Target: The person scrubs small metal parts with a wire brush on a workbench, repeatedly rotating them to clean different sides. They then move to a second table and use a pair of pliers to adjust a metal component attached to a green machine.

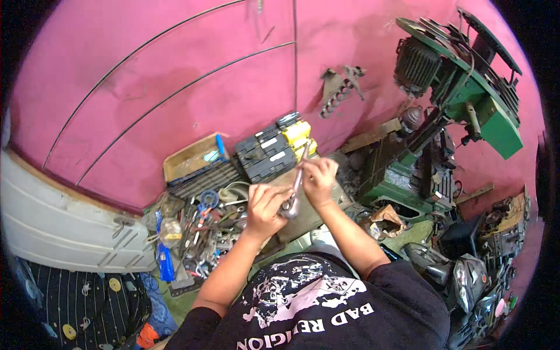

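Both of my hands hold one long metal part in front of my chest. It looks like a rod with a thick, rounded lower end; its exact kind cannot be made out. My left hand is closed at the thick lower end, fingertips pressed on the metal. Higher up, my right hand pinches the shaft, and the thin tip sticks out above it toward the yellow boxes. Beneath my hands is a worn brownish work surface.
Left of my hands lie several loose tools and parts. Black organizer cases, yellow boxes and a tray stand along the pink wall. A green drill press rises at right, motorcycle parts below it.
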`<action>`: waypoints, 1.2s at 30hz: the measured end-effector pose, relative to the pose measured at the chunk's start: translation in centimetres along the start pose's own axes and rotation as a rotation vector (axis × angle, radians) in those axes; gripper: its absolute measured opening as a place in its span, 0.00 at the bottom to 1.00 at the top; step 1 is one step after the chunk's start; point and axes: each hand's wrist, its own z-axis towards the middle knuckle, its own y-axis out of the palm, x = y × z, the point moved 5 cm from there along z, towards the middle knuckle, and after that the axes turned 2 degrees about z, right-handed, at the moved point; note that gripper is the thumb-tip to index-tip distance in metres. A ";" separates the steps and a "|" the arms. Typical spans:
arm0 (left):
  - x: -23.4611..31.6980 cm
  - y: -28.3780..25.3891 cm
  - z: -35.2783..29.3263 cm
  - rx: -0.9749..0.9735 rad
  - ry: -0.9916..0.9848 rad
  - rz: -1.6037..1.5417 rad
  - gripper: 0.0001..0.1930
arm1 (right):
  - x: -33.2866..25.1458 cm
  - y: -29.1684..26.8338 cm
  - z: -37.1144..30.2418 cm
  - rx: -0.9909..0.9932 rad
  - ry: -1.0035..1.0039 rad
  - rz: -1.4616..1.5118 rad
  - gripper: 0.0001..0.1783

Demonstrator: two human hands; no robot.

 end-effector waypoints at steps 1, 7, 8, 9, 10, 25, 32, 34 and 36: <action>0.1 1.8 2.3 0.021 0.012 -0.001 0.17 | 2.5 -1.1 1.9 0.051 -0.052 -0.075 0.14; -1.5 13.7 17.3 0.191 0.022 0.025 0.14 | 16.7 -4.4 13.5 0.148 -0.129 -0.272 0.11; -1.8 15.6 19.6 0.194 0.006 0.029 0.14 | 19.2 -4.2 15.0 0.145 -0.127 -0.278 0.11; -2.1 17.5 21.6 0.198 -0.010 0.034 0.14 | 21.5 -4.0 16.3 0.142 -0.125 -0.283 0.12; -2.4 19.1 23.4 0.195 -0.031 0.041 0.14 | 23.2 -3.7 17.4 0.134 -0.130 -0.283 0.12; -4.6 30.6 29.4 0.137 -0.126 0.173 0.13 | 34.9 -0.2 21.2 -0.010 -0.103 -0.309 0.15; -6.0 29.2 33.5 0.161 -0.433 0.116 0.17 | 33.6 0.6 27.3 -0.532 -0.008 -0.486 0.08; -6.3 28.8 34.9 0.115 -0.553 0.071 0.16 | 33.9 0.6 28.4 -0.605 -0.035 -0.499 0.09; -6.6 28.3 36.3 0.067 -0.644 0.049 0.16 | 34.8 0.6 29.7 -0.676 -0.025 -0.482 0.10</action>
